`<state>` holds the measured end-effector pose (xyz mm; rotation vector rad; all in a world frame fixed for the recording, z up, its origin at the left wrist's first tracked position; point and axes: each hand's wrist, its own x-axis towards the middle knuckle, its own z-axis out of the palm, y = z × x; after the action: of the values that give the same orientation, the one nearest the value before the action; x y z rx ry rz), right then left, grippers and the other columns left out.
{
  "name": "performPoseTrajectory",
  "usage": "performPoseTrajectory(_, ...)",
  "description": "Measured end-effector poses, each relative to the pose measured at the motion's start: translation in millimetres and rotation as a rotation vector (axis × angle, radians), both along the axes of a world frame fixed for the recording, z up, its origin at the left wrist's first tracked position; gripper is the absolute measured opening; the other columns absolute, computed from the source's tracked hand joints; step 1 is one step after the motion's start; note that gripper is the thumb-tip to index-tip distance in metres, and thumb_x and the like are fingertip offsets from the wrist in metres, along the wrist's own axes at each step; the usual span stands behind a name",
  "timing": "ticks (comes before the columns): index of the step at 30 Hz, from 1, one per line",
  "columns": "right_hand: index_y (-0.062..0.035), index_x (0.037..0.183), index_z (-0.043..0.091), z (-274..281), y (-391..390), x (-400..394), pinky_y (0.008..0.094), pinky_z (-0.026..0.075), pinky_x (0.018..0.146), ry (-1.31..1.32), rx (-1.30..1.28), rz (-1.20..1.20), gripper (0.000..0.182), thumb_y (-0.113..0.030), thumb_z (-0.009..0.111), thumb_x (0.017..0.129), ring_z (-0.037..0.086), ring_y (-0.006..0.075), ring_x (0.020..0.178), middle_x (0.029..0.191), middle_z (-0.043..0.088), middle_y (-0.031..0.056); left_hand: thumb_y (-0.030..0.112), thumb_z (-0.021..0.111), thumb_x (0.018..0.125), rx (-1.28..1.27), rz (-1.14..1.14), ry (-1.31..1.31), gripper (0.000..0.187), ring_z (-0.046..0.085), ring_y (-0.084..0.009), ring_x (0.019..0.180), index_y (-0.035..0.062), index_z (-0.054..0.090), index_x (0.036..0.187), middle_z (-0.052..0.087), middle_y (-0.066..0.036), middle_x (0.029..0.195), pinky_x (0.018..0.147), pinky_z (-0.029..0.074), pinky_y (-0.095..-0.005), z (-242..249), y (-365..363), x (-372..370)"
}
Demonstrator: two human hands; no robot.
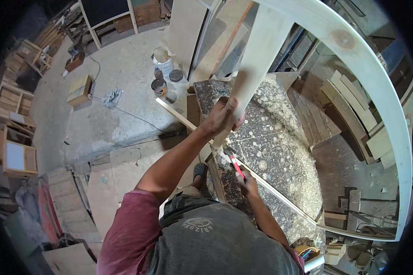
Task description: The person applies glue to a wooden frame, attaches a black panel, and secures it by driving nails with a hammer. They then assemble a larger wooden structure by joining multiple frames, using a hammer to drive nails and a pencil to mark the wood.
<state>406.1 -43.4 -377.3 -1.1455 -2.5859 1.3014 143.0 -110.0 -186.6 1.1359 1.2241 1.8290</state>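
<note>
My left hand [222, 117] is wrapped round a pale wooden board [257, 55], the middle bar of a large curved wooden frame [392, 101]. The frame stands tilted up over the workbench [280, 137], its arc sweeping round to the right. In my right hand [248, 184] is a hammer with a red handle [236, 166], its dark head [229, 151] close to the bar's lower end. That end meets a long thin wooden strip [280, 198], which runs along the bench's near edge.
Wood shavings and pale spots cover the bench top. On the floor to the left are a white bucket [163, 58], an open can [159, 85], a wooden box [79, 90] and a cord [137, 118]. Curved wooden offcuts [353, 107] lie at right. A yellow container [307, 251] sits near my right elbow.
</note>
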Motion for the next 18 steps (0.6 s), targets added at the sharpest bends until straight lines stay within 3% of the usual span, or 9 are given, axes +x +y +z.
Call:
performPoseTrajectory(6,-0.0022,0.086,0.058,27.6,-3.3,-5.0,0.0314,0.037,0.055,0.194,-0.126,-0.112,0.038,-0.04,0.058,0.092,0.041,0.0142,0.061,0.062,0.048,0.0035,0.079,0.028,0.083,-0.05,0.04,0.018,0.079,0.047,-0.0127,0.047,0.0045,0.051,0.072,0.047,-0.003,0.054,0.046,0.039,-0.0262,14.4,5.5,2.4)
performPoseTrajectory(8,-0.0019,0.083,0.057,79.5,-10.3,-11.2,0.0312,0.035,0.052,0.329,0.006,-0.125,0.033,-0.033,0.056,0.094,0.038,0.0119,0.057,0.061,0.045,-0.0004,0.08,0.03,0.082,-0.048,-0.032,-0.061,0.08,0.047,-0.0126,0.045,0.004,0.051,0.071,0.048,-0.004,0.053,0.044,0.038,-0.0257,19.0,10.9,3.1)
performPoseTrajectory(10,-0.0026,0.085,0.056,86.1,-6.6,-9.2,0.0287,0.033,0.048,0.376,0.052,-0.127,0.032,-0.032,0.052,0.097,0.037,0.0086,0.053,0.06,0.042,-0.0025,0.08,0.031,0.082,-0.06,-0.02,-0.039,0.08,0.047,-0.0125,0.044,0.004,0.051,0.071,0.048,-0.004,0.053,0.044,0.038,-0.0259,23.5,16.0,3.4)
performPoseTrajectory(13,-0.0044,0.092,0.05,104.0,-4.9,-2.5,0.0208,0.031,0.044,0.587,-0.011,-0.155,0.025,-0.029,0.049,0.098,0.04,0.0051,0.05,0.061,0.042,-0.0018,0.08,0.033,0.081,-0.055,-0.012,-0.011,0.079,0.046,-0.0123,0.043,0.0038,0.051,0.071,0.047,-0.004,0.052,0.042,0.038,-0.0262,32.0,18.9,6.5)
performPoseTrajectory(14,-0.0044,0.092,0.05,109.4,-5.6,-1.4,0.0208,0.031,0.044,0.587,-0.011,-0.158,0.025,-0.029,0.049,0.098,0.04,0.0051,0.05,0.061,0.042,-0.0018,0.08,0.033,0.081,-0.038,-0.01,-0.005,0.079,0.046,-0.0122,0.042,0.0037,0.051,0.071,0.047,-0.004,0.052,0.042,0.039,-0.0263,35.0,19.3,7.6)
performPoseTrajectory(16,0.0019,0.099,0.054,124.4,-10.3,-1.1,0.0247,0.034,0.05,0.878,0.011,-0.137,0.032,-0.03,0.047,0.098,0.042,0.0098,0.054,0.067,0.048,0.0023,0.079,0.036,0.081,-0.013,0.01,-0.027,0.077,0.047,-0.0118,0.042,0.0047,0.05,0.067,0.047,-0.003,0.051,0.041,0.039,-0.0264,40.5,20.8,10.9)
performPoseTrajectory(17,0.0055,0.111,0.053,133.6,-17.0,-1.1,0.0266,0.035,0.05,0.899,-0.068,-0.142,0.04,-0.032,0.044,0.099,0.042,0.0118,0.053,0.071,0.047,0.0025,0.078,0.039,0.082,0.013,0.032,-0.049,0.076,0.047,-0.0115,0.042,0.0057,0.049,0.063,0.047,-0.002,0.05,0.04,0.039,-0.0265,41.7,21.5,11.3)
performPoseTrajectory(18,0.0055,0.111,0.053,108.7,-14.1,-0.5,0.0266,0.035,0.05,0.9,-0.07,-0.143,0.04,-0.032,0.044,0.099,0.042,0.0118,0.053,0.071,0.047,0.0025,0.078,0.039,0.082,0.011,0.032,-0.047,0.076,0.047,-0.0115,0.042,0.0057,0.049,0.063,0.047,-0.002,0.05,0.04,0.039,-0.0265,39.9,22.5,9.8)
